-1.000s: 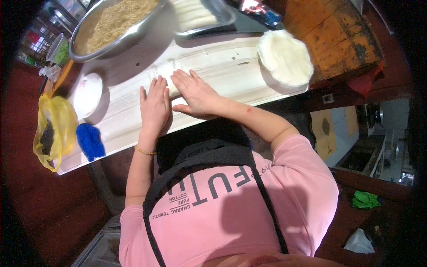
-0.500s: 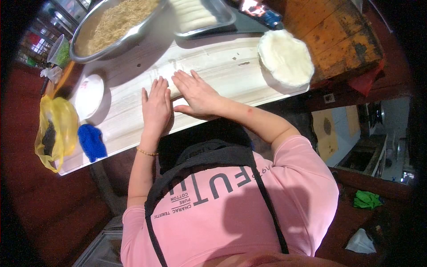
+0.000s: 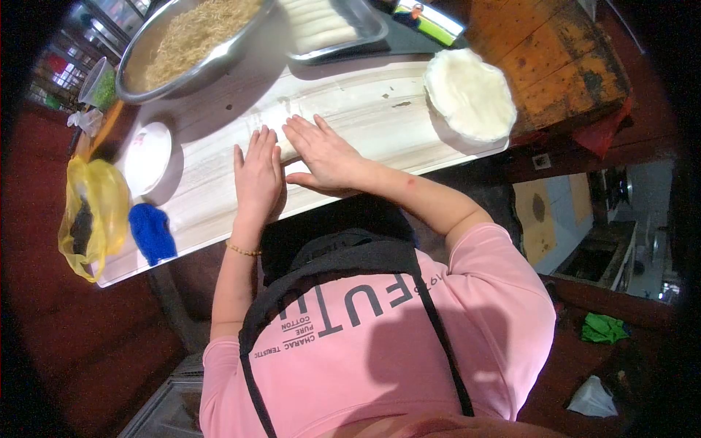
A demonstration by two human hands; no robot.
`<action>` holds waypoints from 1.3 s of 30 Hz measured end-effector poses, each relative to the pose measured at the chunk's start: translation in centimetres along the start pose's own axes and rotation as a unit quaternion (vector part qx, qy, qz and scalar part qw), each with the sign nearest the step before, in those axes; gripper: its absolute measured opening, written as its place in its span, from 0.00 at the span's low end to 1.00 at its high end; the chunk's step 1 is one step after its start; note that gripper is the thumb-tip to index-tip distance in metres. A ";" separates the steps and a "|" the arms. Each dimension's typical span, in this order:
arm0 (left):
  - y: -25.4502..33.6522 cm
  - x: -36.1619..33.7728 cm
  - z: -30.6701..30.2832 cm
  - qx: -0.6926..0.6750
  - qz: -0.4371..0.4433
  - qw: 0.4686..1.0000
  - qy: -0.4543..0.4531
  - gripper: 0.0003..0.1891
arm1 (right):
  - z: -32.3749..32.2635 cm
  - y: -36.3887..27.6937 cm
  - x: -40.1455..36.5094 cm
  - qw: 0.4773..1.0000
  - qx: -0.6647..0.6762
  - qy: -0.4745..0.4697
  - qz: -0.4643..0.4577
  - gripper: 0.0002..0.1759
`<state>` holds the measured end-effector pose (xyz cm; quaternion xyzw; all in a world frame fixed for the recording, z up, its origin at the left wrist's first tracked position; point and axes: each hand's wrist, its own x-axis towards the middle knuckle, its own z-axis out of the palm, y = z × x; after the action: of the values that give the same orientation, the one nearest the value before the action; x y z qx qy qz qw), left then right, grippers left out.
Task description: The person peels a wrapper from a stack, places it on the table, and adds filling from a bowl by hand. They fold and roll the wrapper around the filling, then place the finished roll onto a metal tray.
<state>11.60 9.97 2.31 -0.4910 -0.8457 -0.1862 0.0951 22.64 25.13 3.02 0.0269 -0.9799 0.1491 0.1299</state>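
My left hand [image 3: 257,175] lies flat on the white board [image 3: 212,135], fingers stretched forward. Beside it, my right hand [image 3: 325,155] is also flat, angled inward with its thumb apart. Both palms rest over a pale dough roll [image 3: 288,151]; only a short piece of it shows between the hands, and the rest is hidden under them. To the right, a round bowl topped with pale dough [image 3: 471,95] stands at the board's corner. A metal tray [image 3: 376,33] at the back holds several pale rolls [image 3: 318,25] side by side.
A large metal basin [image 3: 139,95] of brown shredded filling [image 3: 193,44] stands back left. Along the left lie a white dish [image 3: 148,157], a blue cloth [image 3: 152,233] and a yellow plastic bag [image 3: 98,204]. A phone [image 3: 431,22] with a lit screen is at the back, near the wooden table [image 3: 544,66].
The phone's screen picture has changed from dark to brighter with green. My hands stay in nearly the same place on the dough roll.
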 end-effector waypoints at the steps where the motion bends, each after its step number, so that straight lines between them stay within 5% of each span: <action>1: 0.0 0.0 0.1 0.000 -0.001 1.000 0.000 0.21 | 0.0 0.0 0.0 1.000 -0.001 0.003 0.000 0.51; 39: 0.2 -0.3 0.2 -0.030 -0.008 0.999 0.015 0.22 | 0.1 0.1 -0.1 1.000 -0.007 0.000 -0.003 0.50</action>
<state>11.94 9.93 2.02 -0.4843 -0.8418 -0.2201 0.0916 22.67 25.24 2.86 0.0293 -0.9808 0.1416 0.1307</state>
